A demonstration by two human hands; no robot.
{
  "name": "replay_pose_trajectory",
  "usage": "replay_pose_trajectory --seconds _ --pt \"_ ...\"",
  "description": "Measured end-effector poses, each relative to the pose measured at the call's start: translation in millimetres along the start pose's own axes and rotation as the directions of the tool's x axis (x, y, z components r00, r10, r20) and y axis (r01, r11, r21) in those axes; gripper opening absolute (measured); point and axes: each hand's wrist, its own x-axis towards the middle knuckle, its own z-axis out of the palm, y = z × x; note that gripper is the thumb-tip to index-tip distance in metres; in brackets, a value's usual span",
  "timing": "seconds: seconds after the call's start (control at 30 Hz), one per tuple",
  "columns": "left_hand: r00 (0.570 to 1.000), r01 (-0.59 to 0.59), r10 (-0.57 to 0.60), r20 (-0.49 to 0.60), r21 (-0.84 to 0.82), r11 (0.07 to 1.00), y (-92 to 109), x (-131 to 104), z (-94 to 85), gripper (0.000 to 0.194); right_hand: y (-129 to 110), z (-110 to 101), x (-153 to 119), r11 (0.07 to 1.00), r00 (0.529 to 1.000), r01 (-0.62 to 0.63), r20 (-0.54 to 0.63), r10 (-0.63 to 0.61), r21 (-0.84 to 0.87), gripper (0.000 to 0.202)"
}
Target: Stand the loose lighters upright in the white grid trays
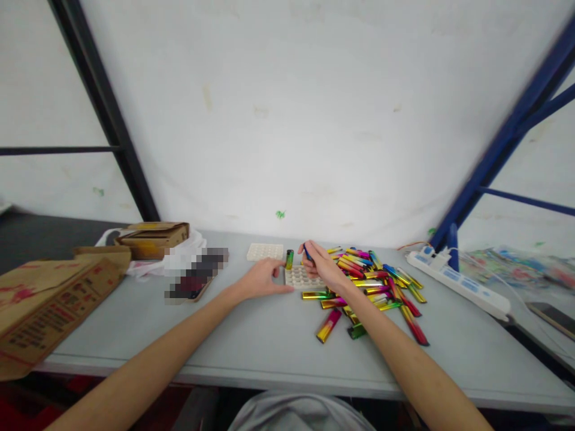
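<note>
My right hand (318, 263) is closed around a dark blue lighter (308, 251), held tilted above a white tray with rows of holes (296, 278). One green and gold lighter (290, 260) stands upright at the tray's far left corner. At the tray's left edge rests my left hand (266, 278), thumb and fingers spread, its fingertips close to the standing lighter. Whether they touch it I cannot tell. A loose pile of shiny lighters (368, 284) in red, gold, green, blue and purple lies right of the tray, partly behind my right hand and forearm.
Behind my left hand lies a second white holed tray (265, 252). To the left are a phone (202, 275), a white plastic bag (193, 242) and cardboard boxes (58, 305). A white power strip (458, 284) lies on the right, before a blue metal frame (498, 155).
</note>
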Motion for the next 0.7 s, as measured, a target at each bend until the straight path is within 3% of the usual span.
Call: replay_pose_trajectory --seconds 0.1,0.3,0.6,0.7 --pt "1.000 0.004 -0.004 -0.007 -0.007 1.000 1 0 3.3 0.068 3 4 3 0.993 0.994 -0.101 -0.035 0.103 0.054 0.059" --pt "1.000 0.009 -0.009 0.002 -0.009 1.000 5 1 2.4 0.067 12 6 7 0.983 0.946 -0.183 -0.276 0.169 -0.024 0.057" --pt "1.000 0.004 -0.004 0.021 -0.002 1.000 5 0 0.5 0.068 22 8 8 0.987 0.957 -0.133 -0.269 0.106 -0.086 0.054" --pt "1.000 -0.001 0.001 0.026 0.000 1.000 7 0 -0.8 0.068 22 7 8 0.988 0.964 -0.068 -0.265 0.029 -0.142 0.058"
